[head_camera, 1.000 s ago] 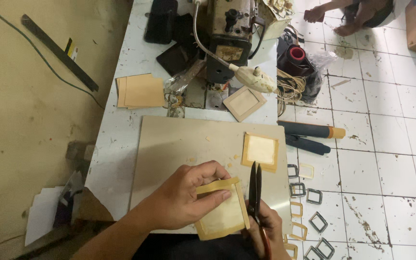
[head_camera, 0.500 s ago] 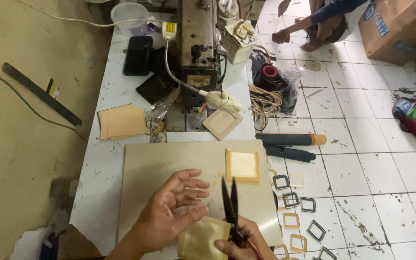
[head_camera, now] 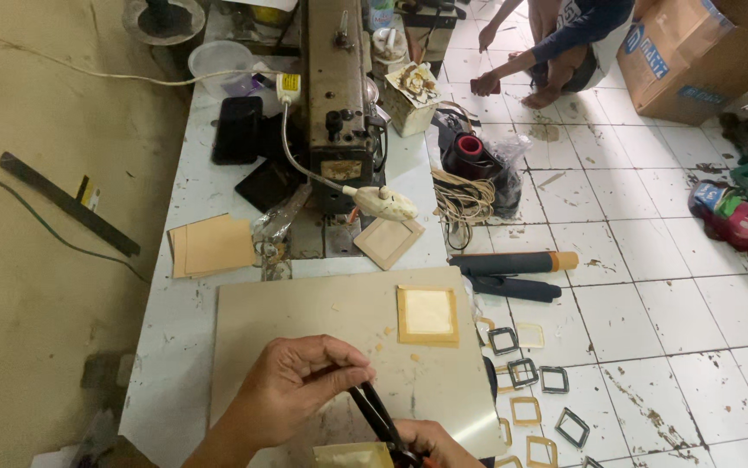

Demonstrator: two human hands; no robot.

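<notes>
— Tan card, is that what's at the bottom edge?

— Yes. I see a pale tan square piece (head_camera: 355,455), mostly cut off by the frame, lying just under my left hand (head_camera: 292,390) and beside my right hand (head_camera: 426,444). The right hand is wrapped around the handles of black scissors (head_camera: 374,414); their blades point up toward the left fingertips, which are pinched together at the blade tips. Whether they pinch a scrap I cannot tell.

— How far along does it look?

— I'd judge partway. One finished-looking framed square (head_camera: 427,315) lies on the grey board (head_camera: 305,321), well apart from the hands, with small offcuts scattered near it. A stack of uncut tan sheets (head_camera: 212,245) waits on the table's left side, so more seems left.

— And around that?

— A sewing machine (head_camera: 339,95) stands at the far end of the white table (head_camera: 170,347). Loose square frames (head_camera: 523,373) lie on the tiled floor to the right, and another person (head_camera: 556,43) crouches farther off.
</notes>
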